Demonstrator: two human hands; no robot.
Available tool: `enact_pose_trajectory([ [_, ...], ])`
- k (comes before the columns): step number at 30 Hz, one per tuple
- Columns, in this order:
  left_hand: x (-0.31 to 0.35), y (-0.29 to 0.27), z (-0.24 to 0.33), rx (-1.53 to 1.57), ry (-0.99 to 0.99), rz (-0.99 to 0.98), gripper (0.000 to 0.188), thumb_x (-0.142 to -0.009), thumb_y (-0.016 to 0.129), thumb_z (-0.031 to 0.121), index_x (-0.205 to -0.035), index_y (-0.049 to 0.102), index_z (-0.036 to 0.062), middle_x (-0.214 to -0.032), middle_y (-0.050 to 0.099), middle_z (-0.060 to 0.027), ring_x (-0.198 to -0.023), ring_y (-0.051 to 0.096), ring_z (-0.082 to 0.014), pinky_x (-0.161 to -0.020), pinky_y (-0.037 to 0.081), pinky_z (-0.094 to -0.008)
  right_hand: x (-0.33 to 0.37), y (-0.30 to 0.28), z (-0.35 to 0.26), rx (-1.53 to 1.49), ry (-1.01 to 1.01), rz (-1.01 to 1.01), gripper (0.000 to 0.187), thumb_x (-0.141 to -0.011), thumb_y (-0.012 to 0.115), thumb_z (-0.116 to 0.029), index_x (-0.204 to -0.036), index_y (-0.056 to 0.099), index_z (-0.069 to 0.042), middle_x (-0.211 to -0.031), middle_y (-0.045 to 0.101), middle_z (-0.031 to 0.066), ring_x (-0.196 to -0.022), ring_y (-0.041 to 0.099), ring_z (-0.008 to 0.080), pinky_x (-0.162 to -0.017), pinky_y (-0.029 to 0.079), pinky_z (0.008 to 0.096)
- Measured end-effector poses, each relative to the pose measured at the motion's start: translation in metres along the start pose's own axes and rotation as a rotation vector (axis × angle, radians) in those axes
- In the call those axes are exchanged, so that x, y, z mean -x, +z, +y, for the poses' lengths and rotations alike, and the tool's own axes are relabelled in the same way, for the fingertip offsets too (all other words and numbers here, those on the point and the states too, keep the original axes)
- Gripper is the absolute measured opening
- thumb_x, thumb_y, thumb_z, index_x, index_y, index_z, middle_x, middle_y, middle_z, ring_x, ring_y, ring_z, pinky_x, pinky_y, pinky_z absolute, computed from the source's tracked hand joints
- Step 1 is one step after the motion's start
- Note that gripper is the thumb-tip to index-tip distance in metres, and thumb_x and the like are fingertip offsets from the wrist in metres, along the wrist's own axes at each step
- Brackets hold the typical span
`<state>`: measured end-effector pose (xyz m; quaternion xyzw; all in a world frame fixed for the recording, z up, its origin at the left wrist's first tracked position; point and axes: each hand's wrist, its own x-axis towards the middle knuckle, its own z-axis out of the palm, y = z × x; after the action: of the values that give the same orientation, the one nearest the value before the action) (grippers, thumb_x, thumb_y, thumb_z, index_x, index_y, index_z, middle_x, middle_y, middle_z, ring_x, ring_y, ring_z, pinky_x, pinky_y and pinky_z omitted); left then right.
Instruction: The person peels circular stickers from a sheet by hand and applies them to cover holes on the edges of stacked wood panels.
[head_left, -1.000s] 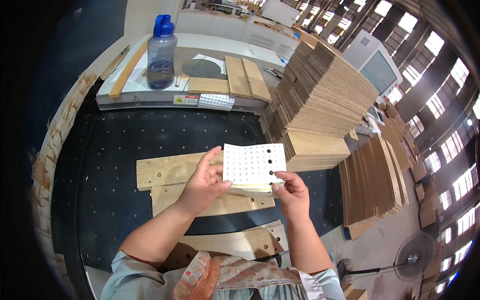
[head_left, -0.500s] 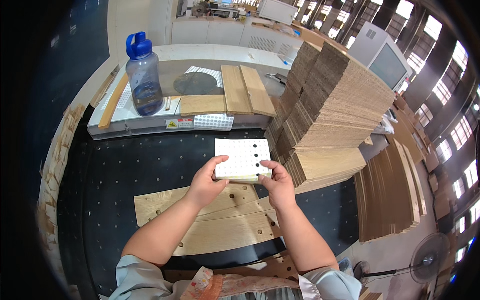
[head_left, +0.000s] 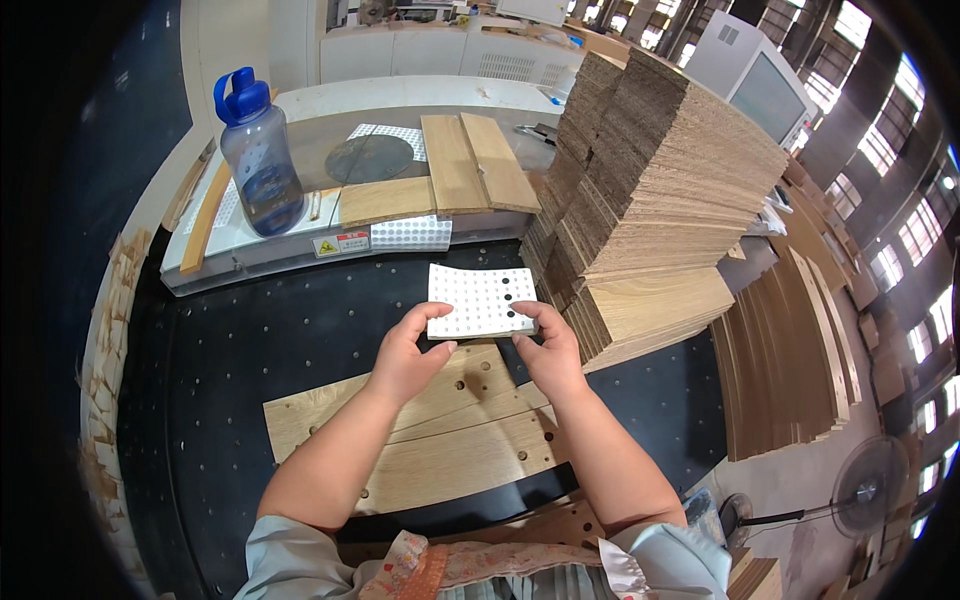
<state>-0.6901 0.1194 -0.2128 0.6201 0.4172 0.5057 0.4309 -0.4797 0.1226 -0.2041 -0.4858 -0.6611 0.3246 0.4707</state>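
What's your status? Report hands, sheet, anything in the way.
Left hand and right hand both gripping white dotted sheet. Black dots down its right side. Tall panel stack ahead right.

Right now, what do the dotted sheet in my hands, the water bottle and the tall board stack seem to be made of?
Dotted sheet: probably paper or thin film, smooth white, judging by its curved edge. Water bottle: likely smooth plastic, since its bluish body is see-through; the blue lid looks like opaque plastic. Tall board stack: apparently particleboard, with raw, grainy brown edges.
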Motion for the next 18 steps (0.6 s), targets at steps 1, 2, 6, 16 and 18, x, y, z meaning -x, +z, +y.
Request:
enact_pose_trajectory([
  [1, 0.0, 0.0, 0.001, 0.14, -0.05, -0.008, 0.041, -0.074, 0.062, -0.003, -0.113, 0.054, 0.0064, -0.108, 0.059, -0.0059, -0.103, 0.054, -0.0148, -0.09, 0.041, -0.0274, -0.001, -0.002, -0.004, -0.001, -0.032, -0.006, 0.038, -0.078, 0.056, 0.011, -0.112, 0.055, -0.005, -0.105, 0.057, 0.0027, -0.099, 0.053, 0.0117, -0.087, 0.042, 0.0257],
  [2, -0.001, 0.001, 0.005, 0.207, -0.051, -0.001, 0.04, -0.074, 0.062, -0.003, -0.112, 0.054, 0.0061, -0.108, 0.059, -0.0056, -0.103, 0.054, -0.0144, -0.091, 0.04, -0.0272, -0.002, -0.004, -0.005, -0.005, -0.042, -0.014, 0.039, -0.078, 0.056, 0.011, -0.113, 0.054, -0.005, -0.105, 0.057, 0.0028, -0.099, 0.054, 0.0117, -0.087, 0.042, 0.0257],
  [6, -0.001, 0.0, 0.011, 0.227, -0.03, 0.0, 0.038, -0.074, 0.06, -0.005, -0.11, 0.055, 0.0053, -0.107, 0.06, -0.0059, -0.103, 0.055, -0.0145, -0.091, 0.04, -0.027, -0.002, -0.005, -0.01, -0.039, -0.04, -0.027, 0.042, -0.078, 0.056, 0.012, -0.116, 0.051, -0.006, -0.105, 0.056, 0.0034, -0.099, 0.054, 0.0118, -0.087, 0.042, 0.0256],
  [16, -0.022, 0.004, -0.01, 0.221, -0.059, 0.109, 0.035, -0.077, 0.053, -0.012, -0.109, 0.055, 0.0035, -0.106, 0.06, -0.0068, -0.099, 0.055, -0.0124, -0.087, 0.043, -0.0261, -0.015, 0.013, 0.011, -0.5, 0.135, 0.024, 0.047, -0.078, 0.054, 0.013, -0.121, 0.045, -0.003, -0.106, 0.054, 0.0038, -0.091, 0.053, 0.0067, -0.079, 0.044, 0.0207],
  [18, -0.031, 0.003, -0.014, 0.256, -0.04, 0.115, 0.038, -0.077, 0.052, -0.013, -0.111, 0.054, 0.0037, -0.107, 0.059, -0.0065, -0.1, 0.054, -0.0121, -0.087, 0.043, -0.0259, -0.022, 0.018, 0.019, -0.479, 0.13, 0.016, 0.047, -0.078, 0.053, 0.014, -0.122, 0.044, -0.003, -0.105, 0.054, 0.0036, -0.091, 0.053, 0.0074, -0.079, 0.044, 0.0213],
])
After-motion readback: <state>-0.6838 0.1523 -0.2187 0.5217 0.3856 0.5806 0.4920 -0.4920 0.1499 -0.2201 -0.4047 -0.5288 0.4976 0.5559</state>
